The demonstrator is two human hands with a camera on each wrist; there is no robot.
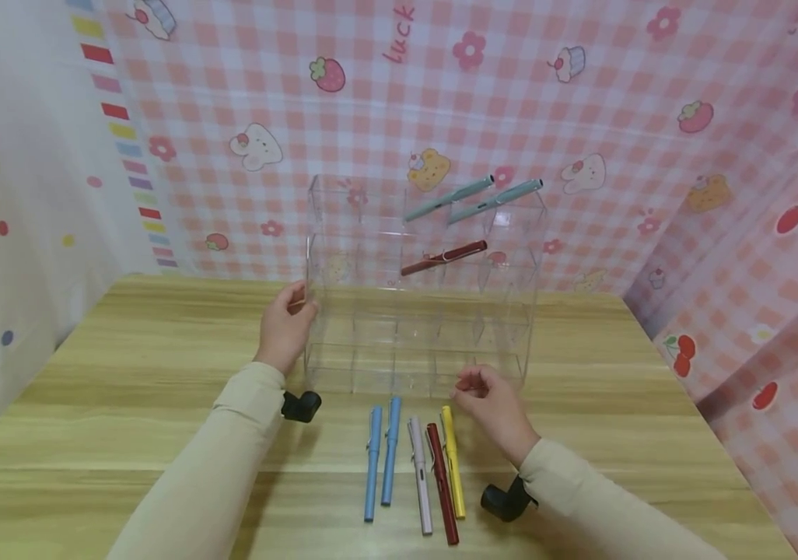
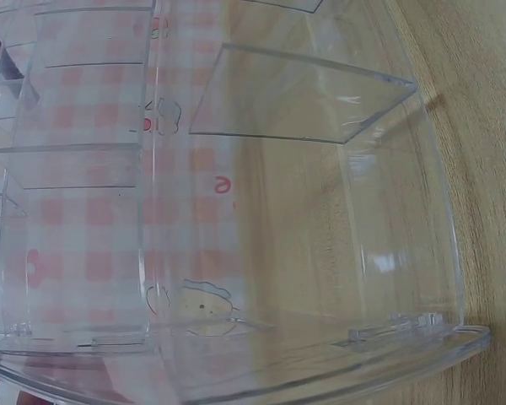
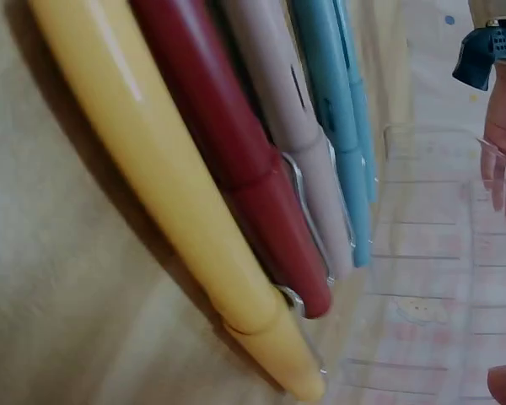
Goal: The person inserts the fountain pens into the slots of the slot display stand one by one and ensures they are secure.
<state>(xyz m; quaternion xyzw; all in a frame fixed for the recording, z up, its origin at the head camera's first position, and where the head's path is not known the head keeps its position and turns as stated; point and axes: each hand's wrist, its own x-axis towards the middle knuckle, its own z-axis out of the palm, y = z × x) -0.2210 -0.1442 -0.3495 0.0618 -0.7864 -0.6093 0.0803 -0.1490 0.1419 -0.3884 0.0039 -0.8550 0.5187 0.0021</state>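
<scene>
A clear acrylic display rack (image 1: 416,311) with stepped, divided tiers stands upright on the table. My left hand (image 1: 287,327) holds its left side panel, fingers and thumb at the panel's edge. My right hand (image 1: 493,404) hovers by the rack's lower front with fingers loosely bent and nothing visible in them. Just left of it lie a yellow pen (image 1: 453,463), a dark red pen (image 1: 442,482), a pale lilac pen (image 1: 421,474) and two blue pens (image 1: 373,463). Two pale green pens (image 1: 497,200) slant in the top tier, with another dark red pen (image 1: 444,257) one tier lower.
The wooden table (image 1: 126,435) runs back to a pink checked cloth (image 1: 231,70) hanging close behind the rack. More cloth hangs at both sides. A black wrist mount (image 1: 507,498) sticks out from the right sleeve, another (image 1: 301,406) from the left.
</scene>
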